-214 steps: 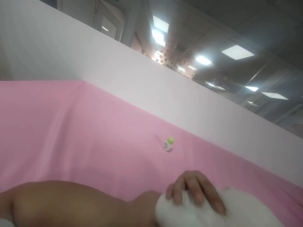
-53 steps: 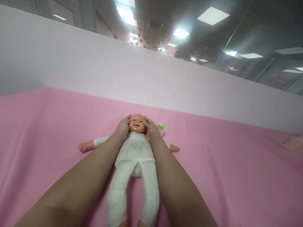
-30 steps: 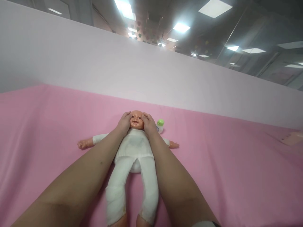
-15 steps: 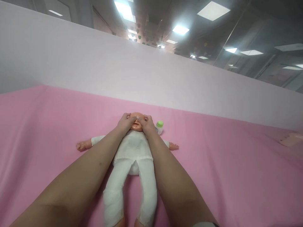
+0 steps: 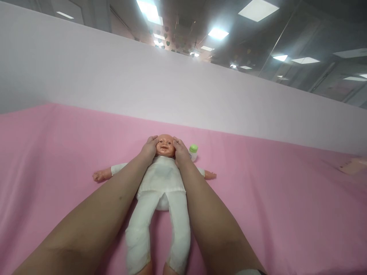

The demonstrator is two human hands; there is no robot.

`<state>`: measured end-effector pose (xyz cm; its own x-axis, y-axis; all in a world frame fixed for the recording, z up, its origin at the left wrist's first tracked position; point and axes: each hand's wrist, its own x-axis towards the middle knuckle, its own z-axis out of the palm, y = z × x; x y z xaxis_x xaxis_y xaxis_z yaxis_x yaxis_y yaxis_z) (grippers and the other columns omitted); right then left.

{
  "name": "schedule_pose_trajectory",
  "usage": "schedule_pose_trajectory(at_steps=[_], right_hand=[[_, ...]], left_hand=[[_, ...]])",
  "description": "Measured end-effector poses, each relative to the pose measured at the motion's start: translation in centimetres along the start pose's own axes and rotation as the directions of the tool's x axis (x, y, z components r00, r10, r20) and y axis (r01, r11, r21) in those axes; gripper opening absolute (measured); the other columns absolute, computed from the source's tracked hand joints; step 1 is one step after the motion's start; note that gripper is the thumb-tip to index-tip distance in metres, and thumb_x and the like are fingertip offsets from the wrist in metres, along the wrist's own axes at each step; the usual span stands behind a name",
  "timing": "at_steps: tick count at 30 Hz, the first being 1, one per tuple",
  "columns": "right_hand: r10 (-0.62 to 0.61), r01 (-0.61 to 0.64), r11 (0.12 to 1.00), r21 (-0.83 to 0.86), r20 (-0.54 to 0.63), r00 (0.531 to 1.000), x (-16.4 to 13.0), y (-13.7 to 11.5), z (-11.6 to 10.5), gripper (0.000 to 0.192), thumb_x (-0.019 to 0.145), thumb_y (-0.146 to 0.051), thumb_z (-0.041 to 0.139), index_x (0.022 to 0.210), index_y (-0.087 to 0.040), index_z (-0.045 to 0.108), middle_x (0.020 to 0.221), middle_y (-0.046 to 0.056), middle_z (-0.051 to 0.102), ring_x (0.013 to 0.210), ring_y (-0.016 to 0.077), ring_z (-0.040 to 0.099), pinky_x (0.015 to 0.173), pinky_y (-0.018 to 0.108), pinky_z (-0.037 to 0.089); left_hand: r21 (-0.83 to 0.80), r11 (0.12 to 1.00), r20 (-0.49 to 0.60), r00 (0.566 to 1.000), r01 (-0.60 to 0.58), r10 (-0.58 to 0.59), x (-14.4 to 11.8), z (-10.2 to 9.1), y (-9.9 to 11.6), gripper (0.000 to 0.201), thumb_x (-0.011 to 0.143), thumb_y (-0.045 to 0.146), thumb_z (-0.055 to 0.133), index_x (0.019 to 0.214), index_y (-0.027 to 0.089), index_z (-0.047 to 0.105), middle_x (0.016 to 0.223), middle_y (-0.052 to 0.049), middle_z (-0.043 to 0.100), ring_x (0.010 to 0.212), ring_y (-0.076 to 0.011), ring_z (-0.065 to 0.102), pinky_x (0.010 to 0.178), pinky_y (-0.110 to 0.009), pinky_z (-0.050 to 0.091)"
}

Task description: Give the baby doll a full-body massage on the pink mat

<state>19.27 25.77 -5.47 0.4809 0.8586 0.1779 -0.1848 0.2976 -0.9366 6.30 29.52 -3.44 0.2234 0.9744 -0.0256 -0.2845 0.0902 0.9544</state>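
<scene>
A baby doll (image 5: 162,176) with a white cloth body lies on its back, head toward the wall and arms spread wide. My left hand (image 5: 149,149) cups the left side of its head, and my right hand (image 5: 181,150) cups the right side. The doll's face shows between the two hands, with both thumbs at the sides of it. Some fingers are hidden behind the head. Just right of my right hand stands a small white bottle (image 5: 194,152) with a green cap, partly covered by that hand.
A pink sheet (image 5: 252,198) with soft folds covers the surface under the doll. Behind it runs a low white wall (image 5: 120,84) with glass above, showing ceiling lights. A pale pink object (image 5: 354,166) lies at the far right.
Both thumbs have moved outward from the middle of the doll's face to its sides, uncovering the eyes. The hands stay at the head.
</scene>
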Motion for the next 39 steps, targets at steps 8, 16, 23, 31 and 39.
schedule_pose_trajectory(at_steps=[8, 16, 23, 31, 39], right_hand=[[0.047, -0.049, 0.994, 0.098, 0.03, 0.998, -0.4, -0.5, 0.0, 0.049, 0.071, -0.034, 0.076, 0.118, -0.026, 0.065, 0.127, 0.003, 0.068, 0.124, 0.0248, 0.06, 0.11, 0.044, 0.046], [0.078, -0.077, 0.996, -0.039, 0.002, 0.997, -1.1, -2.1, 0.9, 0.068, 0.061, -0.04, 0.089, 0.119, -0.024, 0.055, 0.12, 0.007, 0.065, 0.102, 0.0246, 0.069, 0.09, 0.038, 0.057], [-0.029, 0.016, 0.99, -0.138, -0.088, 0.996, 0.1, -0.5, 0.4, 0.044, 0.073, -0.05, 0.078, 0.106, -0.024, 0.063, 0.108, 0.004, 0.071, 0.106, 0.0229, 0.066, 0.099, 0.039, 0.051], [-0.045, 0.046, 0.998, 0.031, -0.034, 0.998, -0.4, -0.2, -0.2, 0.037, 0.076, -0.041, 0.071, 0.109, -0.025, 0.067, 0.126, 0.004, 0.07, 0.122, 0.022, 0.06, 0.111, 0.042, 0.043], [0.003, -0.005, 0.997, 0.076, 0.028, 1.0, -1.0, -0.9, 0.1, 0.052, 0.067, -0.037, 0.081, 0.115, -0.024, 0.063, 0.125, 0.005, 0.068, 0.119, 0.0238, 0.062, 0.109, 0.041, 0.046]], left_hand=[[-0.207, 0.974, 0.079, 0.994, 0.09, -0.076, -0.6, -0.4, 0.5, 0.061, 0.08, 0.025, 0.064, 0.139, 0.019, 0.056, 0.13, -0.014, 0.067, 0.108, -0.0277, 0.071, 0.093, -0.04, 0.058], [0.007, 1.0, 0.043, 0.999, 0.009, -0.009, 0.2, 0.1, 0.1, 0.068, 0.069, 0.029, 0.08, 0.133, 0.02, 0.058, 0.119, -0.013, 0.07, 0.102, -0.0282, 0.071, 0.089, -0.038, 0.057], [0.013, 1.0, 0.037, 0.999, -0.026, 0.026, 1.0, 0.2, -0.6, 0.049, 0.078, 0.036, 0.073, 0.124, 0.022, 0.064, 0.118, -0.01, 0.072, 0.109, -0.0256, 0.069, 0.094, -0.035, 0.055], [-0.106, 0.994, 0.05, 0.999, 0.016, -0.011, -0.4, -0.1, 0.0, 0.054, 0.085, 0.032, 0.064, 0.138, 0.021, 0.06, 0.133, -0.012, 0.067, 0.113, -0.0264, 0.069, 0.095, -0.038, 0.057], [-0.089, 0.996, 0.091, 0.996, 0.009, 0.0, -1.1, 0.0, 0.5, 0.065, 0.079, 0.03, 0.069, 0.14, 0.018, 0.054, 0.128, -0.015, 0.068, 0.105, -0.0265, 0.071, 0.091, -0.038, 0.058]])
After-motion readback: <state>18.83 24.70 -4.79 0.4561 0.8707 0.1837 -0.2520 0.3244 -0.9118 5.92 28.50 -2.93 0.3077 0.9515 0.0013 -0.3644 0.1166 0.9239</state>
